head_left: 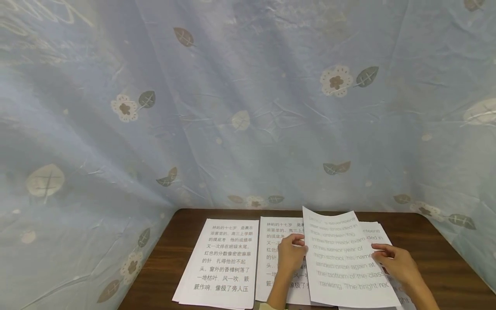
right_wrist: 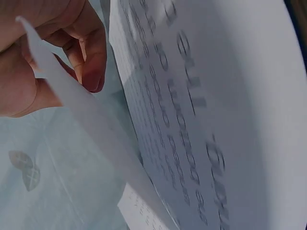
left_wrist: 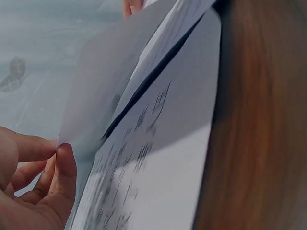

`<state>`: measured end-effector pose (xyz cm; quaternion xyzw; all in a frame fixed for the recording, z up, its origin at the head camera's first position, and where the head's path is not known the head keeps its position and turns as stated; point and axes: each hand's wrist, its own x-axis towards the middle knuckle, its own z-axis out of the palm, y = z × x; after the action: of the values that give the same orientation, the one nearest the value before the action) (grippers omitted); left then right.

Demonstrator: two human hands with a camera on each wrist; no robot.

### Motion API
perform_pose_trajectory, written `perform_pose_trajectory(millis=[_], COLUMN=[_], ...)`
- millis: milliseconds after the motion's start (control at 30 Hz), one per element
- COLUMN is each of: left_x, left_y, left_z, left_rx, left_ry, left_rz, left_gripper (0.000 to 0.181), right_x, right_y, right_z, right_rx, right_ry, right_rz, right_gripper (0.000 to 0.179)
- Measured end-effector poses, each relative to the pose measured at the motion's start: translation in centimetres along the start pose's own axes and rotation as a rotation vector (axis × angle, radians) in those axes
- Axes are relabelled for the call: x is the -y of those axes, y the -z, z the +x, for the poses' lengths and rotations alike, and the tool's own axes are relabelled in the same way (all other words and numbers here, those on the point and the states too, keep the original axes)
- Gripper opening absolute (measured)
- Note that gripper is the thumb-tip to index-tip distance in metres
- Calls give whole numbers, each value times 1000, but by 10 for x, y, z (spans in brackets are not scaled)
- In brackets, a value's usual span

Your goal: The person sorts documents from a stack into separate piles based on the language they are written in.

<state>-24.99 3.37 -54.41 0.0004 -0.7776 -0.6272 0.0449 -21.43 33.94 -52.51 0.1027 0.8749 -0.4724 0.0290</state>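
Observation:
A white sheet of paper [head_left: 345,262] with printed English text is lifted and slightly bowed above the right side of the table. My left hand [head_left: 291,255] pinches its left edge between thumb and fingers; the left wrist view shows this pinch at the sheet's [left_wrist: 103,72] corner. On the opposite edge, my right hand [head_left: 397,265] holds the sheet with thumb and fingertips. Beneath it lies a stack of English-text sheets [head_left: 373,230], mostly covered. Under my left forearm is a middle stack of Chinese-text sheets [head_left: 276,221], partly hidden by the lifted sheet.
Another stack of Chinese-text sheets [head_left: 222,262] lies at the left, its edges slightly uneven. The dark wooden table [head_left: 155,275] ends at a pale blue curtain [head_left: 248,129] with leaf and flower prints, which hangs behind and along both sides.

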Motion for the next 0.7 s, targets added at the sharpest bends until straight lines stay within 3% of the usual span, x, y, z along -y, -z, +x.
perform_pose_trajectory(millis=[233, 400, 700], left_x=[-4, -5, -7], left_y=[-28, -42, -61], left_z=[-5, -9, -14], left_rx=[21, 28, 0], left_ry=[48, 59, 83], left_rz=[-64, -83, -134], left_gripper=[29, 28, 29], right_x=[-16, -28, -42], right_y=[23, 36, 50], right_z=[-2, -3, -2], right_rx=[-28, -27, 34], right_ry=[-38, -85, -86], right_rz=[-100, -57, -25], right_gripper=[54, 55, 56])
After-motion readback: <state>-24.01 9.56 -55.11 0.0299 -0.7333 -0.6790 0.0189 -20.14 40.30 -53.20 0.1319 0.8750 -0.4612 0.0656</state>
